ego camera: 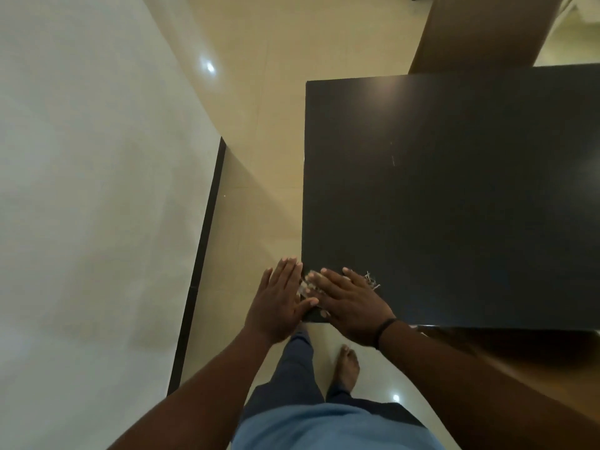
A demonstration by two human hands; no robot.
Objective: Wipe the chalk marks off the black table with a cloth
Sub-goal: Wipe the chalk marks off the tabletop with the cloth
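Note:
The black table (454, 196) fills the right half of the head view. At its near left corner a small pale cloth (310, 282) with a frayed fringe lies under my right hand (349, 300), whose straight fingers press it flat on the tabletop. My left hand (281, 297) is held open and flat just off the table's left edge, its thumb touching the corner beside the cloth. A faint thin chalk streak (393, 160) shows near the middle of the table. Most of the cloth is hidden by my fingers.
A pale wall (81, 190) with a dark skirting strip (203, 254) runs along the left. Glossy beige floor tiles (259, 157) lie between wall and table. A brown wooden piece (480, 30) stands behind the table. My bare foot (348, 368) is on the floor below the corner.

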